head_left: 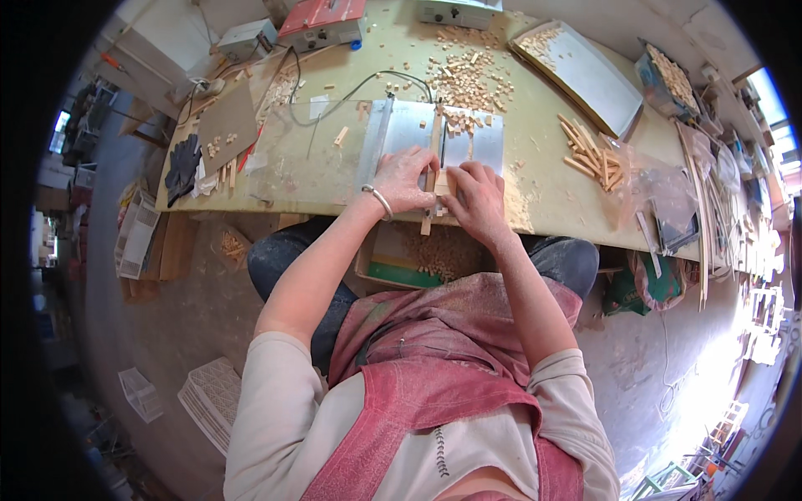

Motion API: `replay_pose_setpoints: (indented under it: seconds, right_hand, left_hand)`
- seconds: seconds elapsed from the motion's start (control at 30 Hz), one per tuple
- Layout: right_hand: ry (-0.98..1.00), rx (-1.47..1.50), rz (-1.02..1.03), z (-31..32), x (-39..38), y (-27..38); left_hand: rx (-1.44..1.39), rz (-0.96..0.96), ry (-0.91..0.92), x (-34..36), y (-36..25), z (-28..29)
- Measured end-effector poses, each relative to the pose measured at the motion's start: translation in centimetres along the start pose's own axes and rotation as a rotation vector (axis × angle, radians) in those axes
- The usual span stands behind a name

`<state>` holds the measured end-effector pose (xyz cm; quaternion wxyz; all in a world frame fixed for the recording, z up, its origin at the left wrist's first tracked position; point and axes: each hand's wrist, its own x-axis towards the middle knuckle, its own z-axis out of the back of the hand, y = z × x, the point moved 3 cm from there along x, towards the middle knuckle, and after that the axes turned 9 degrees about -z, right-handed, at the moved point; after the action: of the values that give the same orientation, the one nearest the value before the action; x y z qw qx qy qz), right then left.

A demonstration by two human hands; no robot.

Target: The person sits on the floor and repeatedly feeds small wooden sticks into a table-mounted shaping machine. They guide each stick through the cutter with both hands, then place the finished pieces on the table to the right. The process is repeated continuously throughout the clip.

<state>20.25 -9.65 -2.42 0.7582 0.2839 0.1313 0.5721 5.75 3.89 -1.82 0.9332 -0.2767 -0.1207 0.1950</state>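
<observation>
My left hand (405, 181), with a white bracelet at the wrist, is closed at the near edge of a metal plate (409, 125) set on the bench. Its fingers grip a narrow wooden strip (426, 226) whose end juts past the bench edge. Close beside it, my right hand (476, 198) has its fingers bent and pressed on a small pale wooden piece (444, 182). The fingertips partly hide both pieces. A slim upright wooden guide (436, 129) runs along the plate away from my hands, next to a dark slot. Small cut blocks (464, 123) lie on the plate's far right part.
Many wooden blocks (472, 79) are scattered beyond the plate. Wooden sticks (591, 154) and a clear plastic bag (652, 184) lie right, below a metal tray (589, 75). Dark gloves (183, 169) lie left. Under the bench edge, a box (393, 274) holds blocks.
</observation>
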Motion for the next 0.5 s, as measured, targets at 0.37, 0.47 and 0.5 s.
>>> replay_pose_setpoints:
  seconds: [0.37,0.47,0.5]
  right_hand:
    - [0.008,-0.403,-0.068,-3.4,-1.7,-0.6]
    - [0.019,-0.375,-0.08,-3.2,-1.8,-0.8]
    - [0.018,-0.36,-0.078,-3.2,-1.8,-0.7]
  left_hand:
    - [-0.001,-0.028,-0.022,0.0,0.4,-0.4]
    - [-0.004,-0.016,-0.005,0.2,0.0,-0.1]
    - [-0.004,-0.01,-0.003,0.2,-0.1,0.1]
